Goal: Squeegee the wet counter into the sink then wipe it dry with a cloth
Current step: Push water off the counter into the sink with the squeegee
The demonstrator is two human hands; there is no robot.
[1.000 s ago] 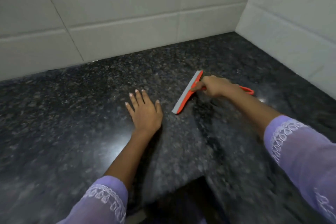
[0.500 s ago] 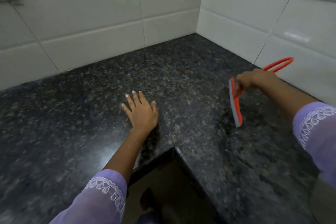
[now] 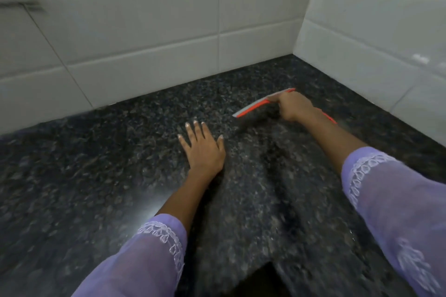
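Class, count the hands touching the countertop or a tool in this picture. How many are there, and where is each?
2. The left hand rests flat on the dark counter, mid-frame. The right hand grips the orange squeegee nearer the tiled corner. None seems hidden.

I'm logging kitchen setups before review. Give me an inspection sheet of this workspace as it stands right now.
Surface: dark speckled granite counter, glossy, with a light glare near the left arm.
Job's things: orange squeegee, blade on the counter near the corner; no cloth or sink seen.
Clutter: nothing seen.
Hands: left hand flat on the counter, fingers straight; right hand grips the squeegee.
Cables: nothing seen.
Surroundings: white tiled walls meeting at a corner; purple sleeves.
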